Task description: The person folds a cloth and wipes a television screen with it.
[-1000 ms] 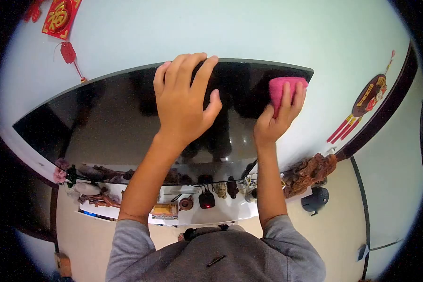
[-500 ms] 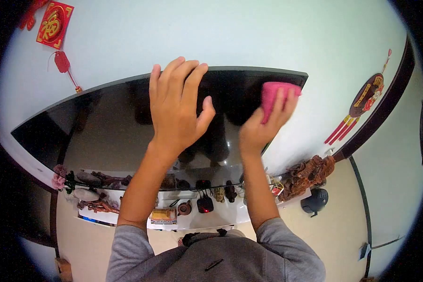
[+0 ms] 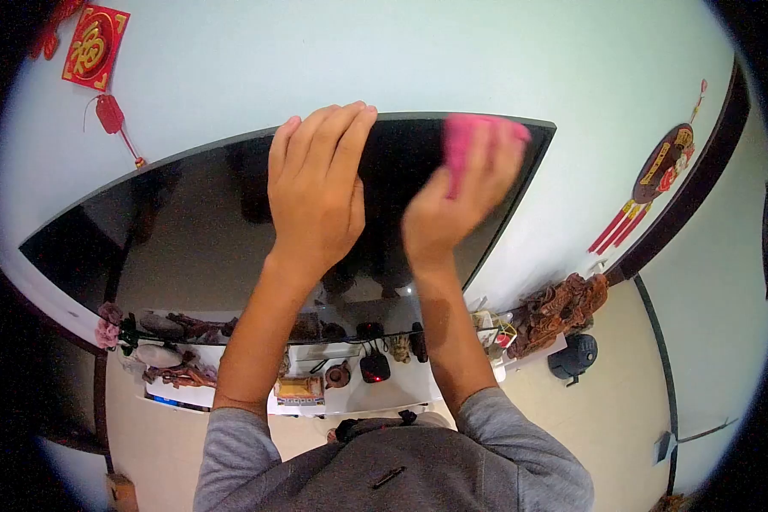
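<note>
A large black flat-screen television [image 3: 205,230] stands in front of me, tilted in the view. My left hand [image 3: 316,188] lies against it with its fingers stretched upward, the fingertips at the top edge. It holds no separate object, and the thumb lies close along the palm. In my right hand [image 3: 461,192] is a pink cloth [image 3: 462,141], pressed to the screen near its upper right corner. That hand is slightly blurred, with its fingers over the cloth.
Below the screen, a white stand [image 3: 410,392] bears a brown teapot [image 3: 338,374], a black box with a red light [image 3: 374,367] and a carved wooden piece [image 3: 563,311]. Pink flowers [image 3: 107,328] stand left. Red ornaments [image 3: 96,47] and an oval plaque [image 3: 664,166] hang on the wall.
My right hand has moved the pink cloth left and up along the screen. My left hand's thumb has drawn in, and its fingers are closer together.
</note>
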